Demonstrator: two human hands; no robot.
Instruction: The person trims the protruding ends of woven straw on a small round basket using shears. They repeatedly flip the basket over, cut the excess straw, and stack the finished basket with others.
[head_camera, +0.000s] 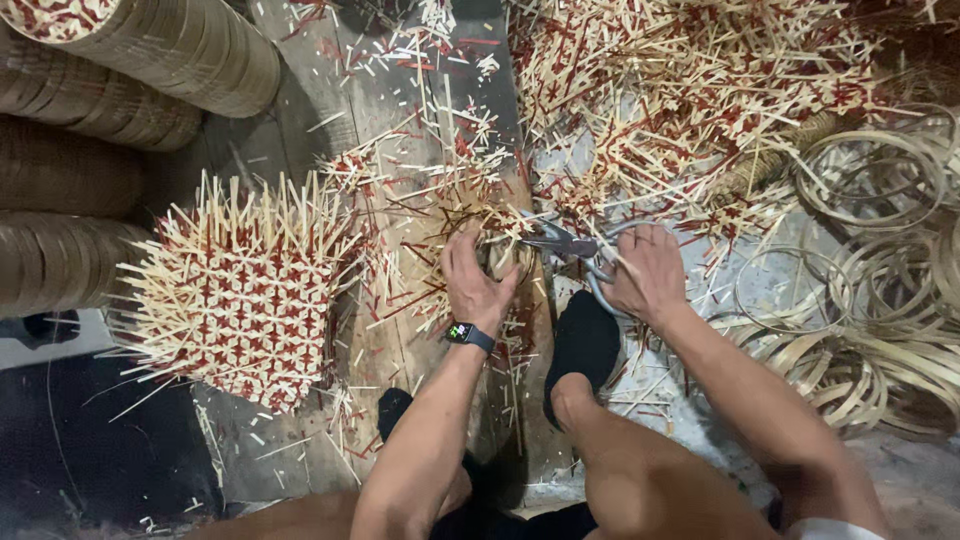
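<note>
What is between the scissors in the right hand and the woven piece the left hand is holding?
Nothing visible: the grey metal scissors in the right hand already reach the cream-and-red woven bamboo piece under the left hand.

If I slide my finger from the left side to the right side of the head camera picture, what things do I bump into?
Stacked round bamboo hoops → spiky red and cream woven mat → left hand, wearing a watch → scissors → right hand, which grips the scissors → loose thin bamboo rings.
</note>
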